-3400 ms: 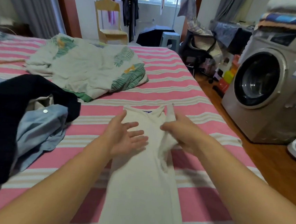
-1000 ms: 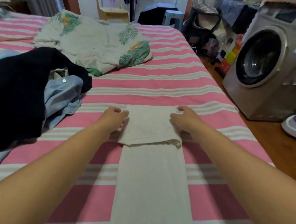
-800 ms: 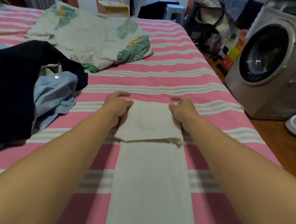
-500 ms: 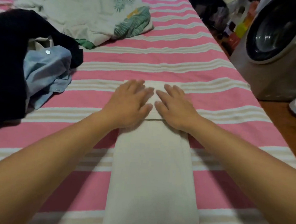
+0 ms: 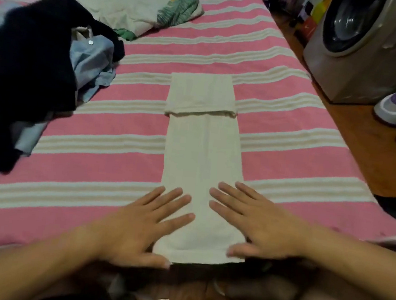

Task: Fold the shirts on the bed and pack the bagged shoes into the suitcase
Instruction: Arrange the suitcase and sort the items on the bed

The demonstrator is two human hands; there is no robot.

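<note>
We see both hands flat on the near end of a white shirt [image 5: 201, 155] folded into a long strip on the pink striped bed [image 5: 118, 161], its far end turned back over itself. The left hand [image 5: 141, 226] and right hand [image 5: 260, 223] press down with fingers straight and spread, gripping nothing. A heap of dark and blue clothes [image 5: 38, 66] lies left; what looks like a leaf-print quilt [image 5: 134, 1] lies beyond.

a home bedroom: striped bed [image 5: 272, 67], heaped clothes [image 5: 31, 61], washing machine [image 5: 362, 44] beside it.
</note>
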